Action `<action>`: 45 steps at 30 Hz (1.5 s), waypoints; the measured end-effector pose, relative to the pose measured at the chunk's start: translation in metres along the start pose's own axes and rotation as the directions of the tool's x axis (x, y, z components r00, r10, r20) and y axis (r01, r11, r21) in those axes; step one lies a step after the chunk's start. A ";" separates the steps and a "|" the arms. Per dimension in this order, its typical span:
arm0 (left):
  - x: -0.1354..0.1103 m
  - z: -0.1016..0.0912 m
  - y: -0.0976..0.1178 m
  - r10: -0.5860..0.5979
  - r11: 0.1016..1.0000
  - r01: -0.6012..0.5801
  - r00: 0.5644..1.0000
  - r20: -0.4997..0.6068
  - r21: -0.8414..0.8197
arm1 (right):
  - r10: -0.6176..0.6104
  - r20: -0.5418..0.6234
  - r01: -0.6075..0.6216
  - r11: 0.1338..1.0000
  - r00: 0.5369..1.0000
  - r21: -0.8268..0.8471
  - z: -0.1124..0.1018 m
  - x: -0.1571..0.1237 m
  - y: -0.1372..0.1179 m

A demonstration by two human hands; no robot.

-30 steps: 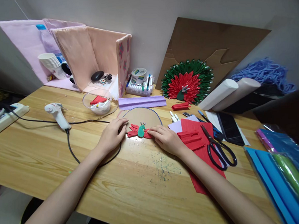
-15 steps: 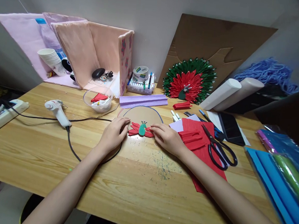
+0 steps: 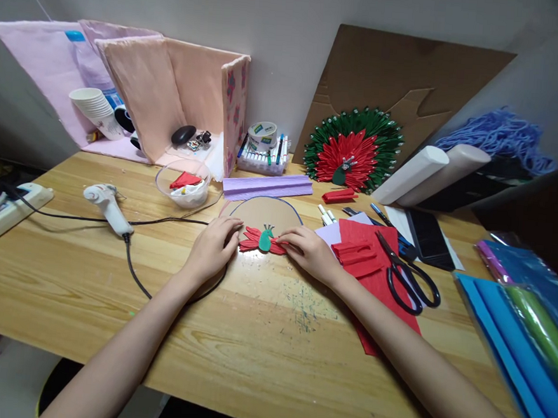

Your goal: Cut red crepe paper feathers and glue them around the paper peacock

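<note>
A cardboard half-disc (image 3: 269, 209) with a blue outline lies between my hands. A green paper peacock body (image 3: 265, 240) sits at its lower middle, with red crepe-paper feathers (image 3: 252, 240) fanning out to both sides. My left hand (image 3: 214, 244) rests at the half-disc's left edge, fingers bent together on it. On the other side, my right hand (image 3: 308, 250) pinches the tip of the rightmost red feather. Its fingertips partly cover that feather.
Black-handled scissors (image 3: 410, 282) lie on red crepe paper (image 3: 353, 240) at right. A white glue gun (image 3: 109, 208) and its black cord are at left. Behind stand a finished red-and-green peacock (image 3: 354, 147), a plastic bowl (image 3: 184, 196) and a purple paper strip (image 3: 266, 186).
My right hand has shifted very slightly left along the red feathers. My left hand stays at the half-disc's edge, and the view has tilted a little.
</note>
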State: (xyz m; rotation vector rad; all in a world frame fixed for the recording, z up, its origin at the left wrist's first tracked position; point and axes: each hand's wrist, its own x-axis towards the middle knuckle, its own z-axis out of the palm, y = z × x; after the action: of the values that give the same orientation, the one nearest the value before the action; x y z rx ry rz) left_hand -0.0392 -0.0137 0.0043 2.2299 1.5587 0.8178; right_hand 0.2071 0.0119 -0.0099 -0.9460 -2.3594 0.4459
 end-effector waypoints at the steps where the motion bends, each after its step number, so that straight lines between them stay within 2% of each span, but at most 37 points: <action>1: 0.000 0.000 0.000 0.002 1.000 -0.002 1.000 -0.002 0.002 | -0.011 0.001 0.011 1.000 1.000 0.000 0.000 0.000 0.000; 14: 0.000 0.001 0.002 0.002 1.000 -0.002 1.000 -0.009 0.002 | -0.055 0.034 0.058 0.996 0.998 -0.066 -0.002 -0.002 -0.004; 22: 0.000 0.000 0.003 -0.006 1.000 0.006 1.000 -0.009 0.000 | -0.029 0.020 0.029 0.999 0.999 -0.022 0.000 -0.003 -0.004; 28: 0.000 0.000 0.002 -0.003 1.000 0.003 1.000 -0.001 0.009 | -0.003 -0.038 0.004 0.999 0.999 0.038 0.002 -0.007 0.000; 36: 0.000 0.001 0.002 0.000 1.000 0.000 1.000 -0.005 -0.002 | -0.067 0.012 0.066 0.998 0.998 0.016 0.002 -0.008 0.001; 45: 0.001 0.001 0.002 -0.001 1.000 0.001 1.000 -0.006 -0.001 | -0.040 -0.008 0.040 0.999 0.999 0.006 0.004 -0.007 -0.002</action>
State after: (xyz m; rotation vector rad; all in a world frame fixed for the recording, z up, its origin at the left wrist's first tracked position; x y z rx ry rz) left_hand -0.0369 -0.0139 0.0049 2.2274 1.5620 0.8262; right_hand 0.2079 0.0052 -0.0143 -0.8946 -2.3635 0.4330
